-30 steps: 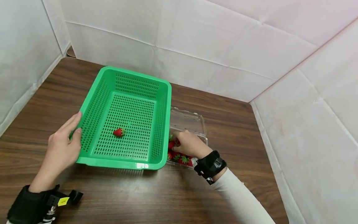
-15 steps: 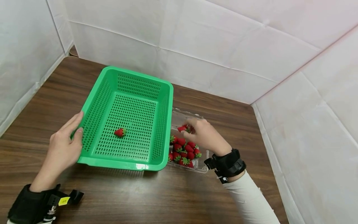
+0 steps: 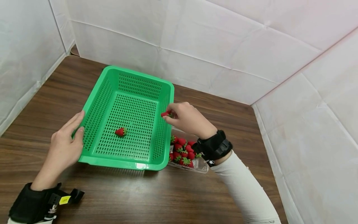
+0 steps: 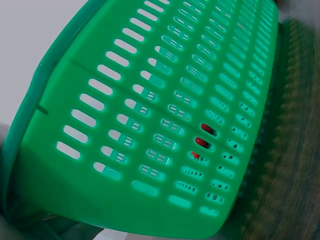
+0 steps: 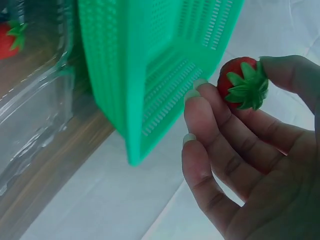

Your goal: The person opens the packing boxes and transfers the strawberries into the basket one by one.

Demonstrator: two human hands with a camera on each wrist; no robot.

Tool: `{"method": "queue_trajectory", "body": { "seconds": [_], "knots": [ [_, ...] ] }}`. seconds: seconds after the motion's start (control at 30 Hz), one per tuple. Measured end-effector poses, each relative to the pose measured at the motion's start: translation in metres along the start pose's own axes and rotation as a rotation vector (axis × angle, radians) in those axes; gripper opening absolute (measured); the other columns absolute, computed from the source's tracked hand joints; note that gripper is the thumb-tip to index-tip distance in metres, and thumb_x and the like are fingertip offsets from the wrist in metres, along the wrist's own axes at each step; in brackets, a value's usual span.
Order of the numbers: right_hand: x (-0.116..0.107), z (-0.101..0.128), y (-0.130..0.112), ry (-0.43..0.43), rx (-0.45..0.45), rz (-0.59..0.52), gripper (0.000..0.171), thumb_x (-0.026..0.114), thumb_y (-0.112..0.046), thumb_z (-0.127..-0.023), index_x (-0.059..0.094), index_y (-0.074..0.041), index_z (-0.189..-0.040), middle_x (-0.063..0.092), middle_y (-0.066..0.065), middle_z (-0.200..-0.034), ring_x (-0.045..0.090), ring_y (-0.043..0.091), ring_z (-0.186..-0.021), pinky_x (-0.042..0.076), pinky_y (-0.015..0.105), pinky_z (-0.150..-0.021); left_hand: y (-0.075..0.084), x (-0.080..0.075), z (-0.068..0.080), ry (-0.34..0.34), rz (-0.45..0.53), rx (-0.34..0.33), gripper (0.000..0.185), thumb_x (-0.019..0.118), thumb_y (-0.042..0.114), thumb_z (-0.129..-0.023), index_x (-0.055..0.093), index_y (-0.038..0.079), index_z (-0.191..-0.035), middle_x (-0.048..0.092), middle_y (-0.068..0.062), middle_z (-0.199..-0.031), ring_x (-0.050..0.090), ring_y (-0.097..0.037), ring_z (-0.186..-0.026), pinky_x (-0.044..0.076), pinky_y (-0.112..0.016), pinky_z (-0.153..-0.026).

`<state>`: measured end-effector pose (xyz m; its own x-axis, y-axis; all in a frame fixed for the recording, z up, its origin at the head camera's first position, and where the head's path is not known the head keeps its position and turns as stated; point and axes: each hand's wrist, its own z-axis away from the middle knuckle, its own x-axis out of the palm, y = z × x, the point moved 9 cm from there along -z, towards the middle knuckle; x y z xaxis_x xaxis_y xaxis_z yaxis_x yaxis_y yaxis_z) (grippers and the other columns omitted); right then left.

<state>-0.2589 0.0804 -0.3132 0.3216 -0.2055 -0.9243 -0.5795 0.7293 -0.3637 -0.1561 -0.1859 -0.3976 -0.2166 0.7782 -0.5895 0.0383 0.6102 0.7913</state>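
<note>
We hold one strawberry (image 3: 166,114) pinched between thumb and fingertips (image 5: 200,90) of the right hand (image 3: 188,119), the fingers curled and clamped on the fruit near its green cap. The fruit sits just above the right rim of the green basket (image 3: 167,93), at the boundary between the basket and the clear punnet (image 3: 202,166) beside it.

The left hand (image 3: 65,144) rests on the basket's left wall with fingers straight and together, thumb on the rim; it grips nothing. We judge this bracing useful: it should keep the light basket from sliding on the table (image 3: 195,199).

One loose strawberry (image 3: 120,132) lies on the basket floor. The remaining strawberries (image 3: 183,152) sit clustered at the near end of the punnet.

To do this step well, we would carry the fruit clear over the rim, lower it close to the perforated floor, then part the fingers gently. Light pinch pressure seems advisable, since soft fruit may bruise. Dropping from height risks a bounce or roll.
</note>
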Motion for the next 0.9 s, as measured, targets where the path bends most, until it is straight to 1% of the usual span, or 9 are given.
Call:
{"method": "queue_trajectory", "body": {
  "seconds": [0.07,0.13,0.33,0.4,0.53,0.67,0.8,0.83,0.9],
  "knots": [
    [0.002,-0.008,-0.007,-0.015,-0.021,0.009,0.016,0.058,-0.022,-0.097,0.066,-0.01,-0.103,0.067,0.0,-0.088,0.054,0.011,-0.072,0.043,0.024,-0.067,0.001,-0.001,0.001,0.002,0.003,0.002,0.048,0.033,0.019,-0.106,0.026,0.019,-0.153,0.029,-0.016,-0.157,0.02,-0.013,-0.032,0.026,-0.026,-0.035],
    [0.004,-0.016,-0.013,-0.035,-0.031,0.018,0.017,0.058,-0.023,-0.097,0.066,-0.01,-0.105,0.067,0.001,-0.091,0.054,0.013,-0.072,0.042,0.025,-0.067,0.002,-0.002,0.002,0.004,0.007,0.003,0.048,0.033,0.019,-0.106,0.026,0.019,-0.153,0.029,-0.016,-0.157,0.02,-0.013,-0.032,0.025,-0.026,-0.035],
    [0.017,-0.041,-0.02,-0.112,-0.018,0.075,0.018,0.058,-0.023,-0.097,0.066,-0.01,-0.108,0.064,0.001,-0.093,0.049,0.013,-0.072,0.037,0.024,-0.065,0.002,-0.003,0.001,-0.004,0.004,0.01,0.048,0.033,0.018,-0.106,0.026,0.017,-0.154,0.029,-0.018,-0.157,0.019,-0.012,-0.033,0.024,-0.026,-0.034],
    [0.023,-0.05,-0.021,-0.151,-0.017,0.086,0.017,0.059,-0.02,-0.096,0.065,-0.009,-0.107,0.062,0.003,-0.091,0.045,0.014,-0.071,0.034,0.024,-0.065,0.002,-0.002,0.001,-0.011,0.0,0.01,0.048,0.033,0.018,-0.106,0.027,0.015,-0.153,0.029,-0.019,-0.157,0.019,-0.01,-0.033,0.024,-0.026,-0.034],
    [0.034,-0.069,-0.017,-0.214,0.012,0.097,0.014,0.06,-0.017,-0.095,0.063,-0.007,-0.105,0.058,0.005,-0.085,0.04,0.013,-0.068,0.032,0.024,-0.063,0.002,0.002,-0.006,-0.011,0.005,0.025,0.048,0.035,0.015,-0.105,0.029,0.012,-0.153,0.031,-0.022,-0.155,0.017,-0.007,-0.033,0.024,-0.026,-0.034],
    [0.044,-0.084,-0.013,-0.247,0.056,0.112,0.013,0.061,-0.016,-0.095,0.063,-0.007,-0.105,0.057,0.003,-0.089,0.041,0.013,-0.068,0.033,0.024,-0.064,0.003,0.005,-0.016,-0.019,0.009,0.037,0.048,0.034,0.015,-0.105,0.028,0.011,-0.153,0.03,-0.023,-0.155,0.018,-0.006,-0.033,0.025,-0.026,-0.034],
    [0.058,-0.095,-0.011,-0.287,0.087,0.147,0.008,0.06,-0.017,-0.095,0.059,-0.01,-0.094,0.046,0.0,-0.081,0.037,0.012,-0.066,0.032,0.025,-0.064,0.002,0.008,-0.02,-0.04,0.006,0.032,0.048,0.033,0.016,-0.106,0.027,0.011,-0.153,0.028,-0.024,-0.156,0.019,-0.007,-0.034,0.026,-0.026,-0.035],
    [0.062,-0.097,-0.012,-0.296,0.09,0.158,0.009,0.061,-0.017,-0.095,0.057,-0.011,-0.09,0.044,0.0,-0.079,0.036,0.012,-0.066,0.031,0.025,-0.064,0.001,0.008,-0.021,-0.043,0.007,0.032,0.048,0.033,0.016,-0.106,0.026,0.011,-0.153,0.028,-0.024,-0.156,0.019,-0.007,-0.034,0.026,-0.026,-0.036],
    [0.069,-0.1,-0.013,-0.314,0.094,0.177,0.019,0.06,-0.017,-0.096,0.049,-0.012,-0.081,0.035,0.0,-0.074,0.03,0.013,-0.064,0.028,0.026,-0.064,0.0,0.008,-0.02,-0.04,0.008,0.031,0.048,0.033,0.016,-0.106,0.027,0.012,-0.153,0.028,-0.024,-0.156,0.019,-0.007,-0.034,0.026,-0.026,-0.036]
  ]
}}
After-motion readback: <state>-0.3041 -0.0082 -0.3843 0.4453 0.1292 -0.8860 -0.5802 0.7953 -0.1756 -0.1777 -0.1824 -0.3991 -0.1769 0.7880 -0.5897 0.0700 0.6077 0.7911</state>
